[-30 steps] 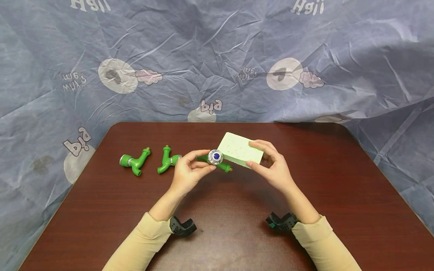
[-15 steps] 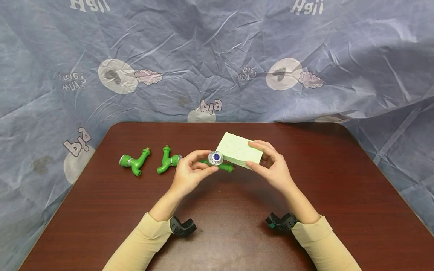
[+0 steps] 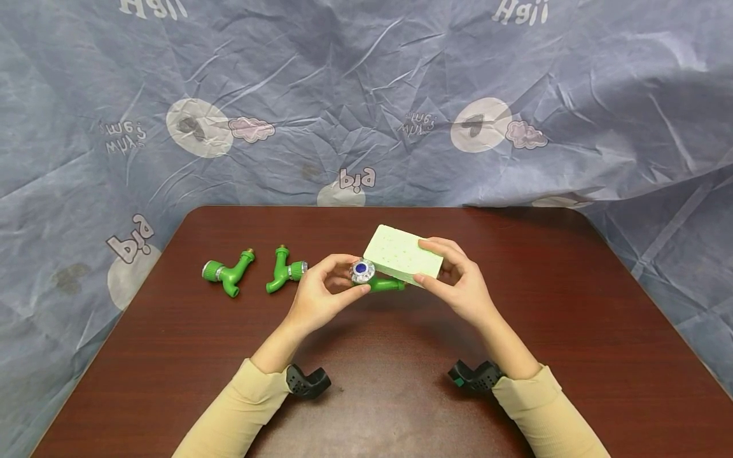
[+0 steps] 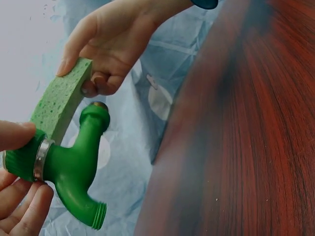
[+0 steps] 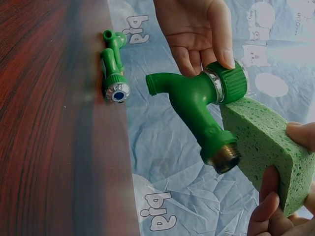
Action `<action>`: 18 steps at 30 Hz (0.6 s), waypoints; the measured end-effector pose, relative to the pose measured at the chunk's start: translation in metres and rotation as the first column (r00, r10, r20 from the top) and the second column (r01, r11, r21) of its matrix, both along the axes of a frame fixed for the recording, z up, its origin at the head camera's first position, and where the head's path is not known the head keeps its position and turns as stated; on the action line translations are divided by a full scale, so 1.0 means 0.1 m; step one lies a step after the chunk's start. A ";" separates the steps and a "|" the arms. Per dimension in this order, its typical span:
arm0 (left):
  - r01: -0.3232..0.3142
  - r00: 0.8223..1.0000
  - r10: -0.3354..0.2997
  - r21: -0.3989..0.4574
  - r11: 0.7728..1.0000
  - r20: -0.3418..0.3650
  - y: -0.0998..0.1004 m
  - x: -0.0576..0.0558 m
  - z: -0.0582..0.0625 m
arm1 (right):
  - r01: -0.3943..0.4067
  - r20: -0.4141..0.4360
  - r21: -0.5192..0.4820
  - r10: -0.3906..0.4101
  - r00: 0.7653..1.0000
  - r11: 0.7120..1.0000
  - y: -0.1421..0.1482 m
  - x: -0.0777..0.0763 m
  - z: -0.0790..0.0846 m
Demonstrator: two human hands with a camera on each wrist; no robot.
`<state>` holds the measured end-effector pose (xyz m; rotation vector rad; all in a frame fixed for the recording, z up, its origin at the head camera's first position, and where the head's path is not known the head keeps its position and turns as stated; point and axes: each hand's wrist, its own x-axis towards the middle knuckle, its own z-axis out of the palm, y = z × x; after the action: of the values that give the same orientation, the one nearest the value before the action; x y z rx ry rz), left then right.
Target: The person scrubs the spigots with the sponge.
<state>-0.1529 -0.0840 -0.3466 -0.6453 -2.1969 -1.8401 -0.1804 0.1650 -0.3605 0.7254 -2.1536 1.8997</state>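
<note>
My left hand (image 3: 321,292) pinches a green faucet (image 4: 78,164) by its ribbed knob, thumb on one side and fingers on the other. The knob's silver cap with a blue centre faces up in the head view. From the faucet body, a brass-threaded inlet (image 5: 226,158) points toward my right side. A light green sponge (image 3: 403,253) is gripped at its right end by my right hand (image 3: 460,286), thumb on the near edge and fingers over the far one. The sponge's other end lies against the faucet knob (image 5: 232,83). Both are held above the table.
Two more green faucets lie at the left of the brown table (image 3: 515,318): one faucet (image 3: 229,273) farther left, another faucet (image 3: 283,270) near my left hand. Behind the table's far edge hangs a wrinkled blue-grey cloth (image 3: 366,95).
My left hand has turned the faucet, so its inlet has swung rightward and partly under the sponge. The sponge has shifted slightly left along the knob. The two faucets on the table stayed put.
</note>
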 end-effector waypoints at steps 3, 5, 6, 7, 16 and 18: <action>-0.012 1.000 0.012 -0.006 1.000 -0.001 0.01 0.00 0.00 | 0.000 -0.005 -0.016 0.000 1.000 1.000 0.01 0.01 0.02; -0.026 1.000 0.026 -0.007 1.000 -0.004 0.01 0.00 0.00 | 0.000 -0.011 -0.035 0.000 1.000 0.999 0.01 0.02 0.04; -0.034 0.999 0.034 -0.005 0.999 -0.008 0.00 0.00 0.00 | -0.004 -0.014 -0.048 0.003 1.000 0.999 0.01 0.02 0.04; -0.041 0.999 0.041 -0.003 0.999 -0.014 0.00 0.00 -0.01 | -0.008 -0.017 -0.058 0.007 1.000 0.998 0.01 0.03 0.05; -0.076 0.997 0.077 0.057 0.995 -0.016 0.01 -0.02 -0.03 | -0.003 -0.109 0.058 0.009 0.994 0.998 0.03 0.05 0.08; -0.095 0.995 0.094 0.068 0.993 0.014 0.01 -0.02 -0.02 | -0.008 -0.134 0.081 0.019 0.991 0.997 0.03 0.07 0.11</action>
<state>-0.1549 -0.0827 -0.3488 -0.5110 -2.1221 -1.8655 -0.1735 0.1678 -0.3498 0.8593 -2.1563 1.7256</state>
